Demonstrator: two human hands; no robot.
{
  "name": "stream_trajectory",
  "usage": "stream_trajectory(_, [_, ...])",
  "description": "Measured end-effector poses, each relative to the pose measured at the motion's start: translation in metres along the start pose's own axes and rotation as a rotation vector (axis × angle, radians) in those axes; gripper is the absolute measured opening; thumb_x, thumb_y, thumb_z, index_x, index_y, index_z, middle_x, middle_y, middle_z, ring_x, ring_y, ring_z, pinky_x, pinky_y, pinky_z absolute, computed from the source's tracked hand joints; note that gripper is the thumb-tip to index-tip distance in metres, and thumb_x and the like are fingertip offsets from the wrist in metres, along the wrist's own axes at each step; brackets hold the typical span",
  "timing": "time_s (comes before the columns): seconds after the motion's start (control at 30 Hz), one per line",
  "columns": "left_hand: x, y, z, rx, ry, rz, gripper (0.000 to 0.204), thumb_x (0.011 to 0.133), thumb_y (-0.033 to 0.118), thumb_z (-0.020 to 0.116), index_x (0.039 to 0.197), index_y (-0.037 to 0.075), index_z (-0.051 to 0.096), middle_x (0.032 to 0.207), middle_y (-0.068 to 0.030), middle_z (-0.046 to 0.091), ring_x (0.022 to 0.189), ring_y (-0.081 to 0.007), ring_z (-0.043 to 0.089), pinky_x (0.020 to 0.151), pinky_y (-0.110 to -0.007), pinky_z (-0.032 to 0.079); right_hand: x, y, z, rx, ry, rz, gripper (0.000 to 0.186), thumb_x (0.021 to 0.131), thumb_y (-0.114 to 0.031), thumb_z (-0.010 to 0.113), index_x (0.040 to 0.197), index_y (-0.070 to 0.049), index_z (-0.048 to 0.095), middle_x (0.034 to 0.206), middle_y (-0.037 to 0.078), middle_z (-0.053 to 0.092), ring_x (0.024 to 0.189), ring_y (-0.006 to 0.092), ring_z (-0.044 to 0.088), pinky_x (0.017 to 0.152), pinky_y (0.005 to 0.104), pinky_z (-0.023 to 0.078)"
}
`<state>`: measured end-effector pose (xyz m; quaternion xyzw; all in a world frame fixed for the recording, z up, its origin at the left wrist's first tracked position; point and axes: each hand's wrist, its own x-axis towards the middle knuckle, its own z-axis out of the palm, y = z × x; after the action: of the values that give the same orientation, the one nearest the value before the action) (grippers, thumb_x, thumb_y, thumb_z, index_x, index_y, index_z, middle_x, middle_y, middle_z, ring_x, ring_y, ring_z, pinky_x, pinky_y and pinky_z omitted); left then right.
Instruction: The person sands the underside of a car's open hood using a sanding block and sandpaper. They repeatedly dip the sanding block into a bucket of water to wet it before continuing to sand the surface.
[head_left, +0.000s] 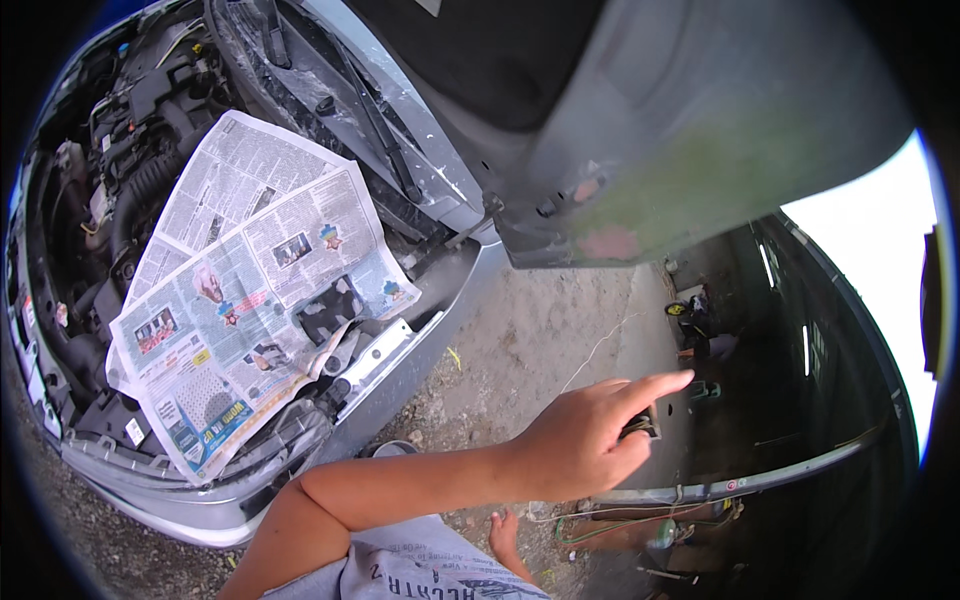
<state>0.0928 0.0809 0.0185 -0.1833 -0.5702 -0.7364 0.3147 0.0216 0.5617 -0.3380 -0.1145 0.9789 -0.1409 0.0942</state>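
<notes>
My left hand [585, 435] reaches across from the lower left, back of the hand up. Its forefinger stretches to the right; the thumb and other fingers curl round a small dark thing with a pale edge [641, 424], mostly hidden, whose kind I cannot make out. The hand is over the ground beside the car, below the raised hood [690, 150], apart from it. The hood's underside shows blurred greenish and pink patches. Newspaper sheets [270, 285] lie spread over part of the engine bay [130, 130]. My right hand is out of view.
A silvery fender [465, 300] edges the engine bay, with a wiper arm [385, 140] behind. Below the fender, a round container rim [397, 449] shows. A bare foot [508, 540] stands on the gravelly ground. To the right, a dark workshop [800, 360] holds hoses and clutter.
</notes>
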Motion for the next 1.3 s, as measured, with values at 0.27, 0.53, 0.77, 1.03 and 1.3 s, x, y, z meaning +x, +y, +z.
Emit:
stream_trajectory(0.27, [-0.098, -0.276, 0.079, 0.251, 0.205, -0.554, 0.040, 0.086, 0.023, 0.069, 0.121, 0.004, 0.064, 0.107, -0.0146, 0.071, 0.086, -0.0236, 0.067, 0.078, -0.035, 0.052, 0.046, -0.135, -0.078, 1.111, -0.365, 0.041, 0.075, 0.092, -0.007, 0.062, 0.155, -0.006, 0.023, 0.153, 0.016, 0.038, 0.136, 0.0283, 0.047, 0.107, 0.0423, 0.046])
stream_trajectory(0.53, [-0.263, -0.386, 0.159, -0.015, 0.193, -1.162, 0.036, 0.097, 0.015, 0.054, 0.130, 0.005, 0.063, 0.098, -0.0037, 0.070, 0.077, -0.0127, 0.061, 0.072, -0.029, 0.051, 0.060, -0.073, -0.015, 1.175, -0.527, 0.359, 0.055, 0.098, -0.012, 0.060, 0.148, -0.006, 0.038, 0.134, 0.010, 0.057, 0.114, 0.0189, 0.062, 0.084, 0.0346, 0.059])
stream_trajectory(0.77, [-0.454, -0.466, 0.165, 0.301, 0.040, -1.529, 0.033, 0.094, 0.019, 0.059, 0.120, 0.002, 0.068, 0.106, -0.0138, 0.073, 0.097, -0.0248, 0.069, 0.086, -0.036, 0.053, 0.042, 0.101, 0.152, 0.491, -0.967, 0.247, 0.030, 0.100, -0.013, 0.054, 0.128, -0.004, 0.055, 0.087, 0.008, 0.071, 0.068, 0.0144, 0.069, 0.059, 0.0308, 0.059])
stream_trajectory(1.03, [-0.568, -0.625, 0.155, 0.838, -0.402, -1.422, 0.028, 0.090, 0.022, 0.064, 0.109, 0.002, 0.069, 0.105, -0.0198, 0.067, 0.104, -0.0392, 0.060, 0.093, -0.048, 0.048, 0.128, 0.222, 0.352, 0.485, -0.902, 0.416, 0.022, 0.098, -0.016, 0.047, 0.114, -0.005, 0.056, 0.075, 0.016, 0.068, 0.062, 0.0286, 0.069, 0.066, 0.0439, 0.054])
stream_trajectory(1.3, [-0.619, -0.866, 0.078, 1.153, -0.953, -0.993, 0.018, 0.083, 0.010, 0.062, 0.097, 0.001, 0.069, 0.102, -0.0164, 0.065, 0.100, -0.0334, 0.062, 0.084, -0.044, 0.055, 0.237, 0.248, 0.556, 0.196, -0.738, 0.146, 0.031, 0.094, -0.021, 0.055, 0.119, -0.003, 0.053, 0.104, 0.032, 0.067, 0.103, 0.0477, 0.063, 0.089, 0.0558, 0.050])
